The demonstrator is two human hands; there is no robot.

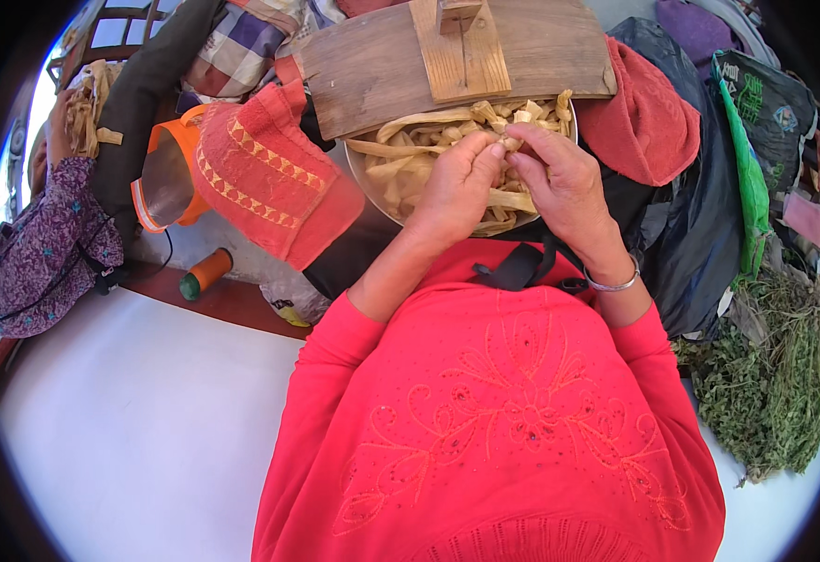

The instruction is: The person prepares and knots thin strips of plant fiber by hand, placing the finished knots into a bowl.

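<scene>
My left hand [460,184] and my right hand [566,181] meet over a round metal basin [382,205], their fingertips pinching a small pale piece of a dried plant strip [509,143]. Long tan strips and short knotted or folded pieces [399,184] fill the basin; they look like dried husk or leaf, though the exact kind cannot be told. A wooden board [367,77] with a lighter wooden crosspiece [452,60] lies at the basin's far edge. A bracelet circles my right wrist.
Red towels flank the basin, left [269,175] and right [645,112]. An orange container [171,168] and a thread spool [206,274] are at left. Another person's patterned sleeve [58,246] and hand, with tan strips, show far left. Black bags [698,211] and dried green herbs [768,372] lie right.
</scene>
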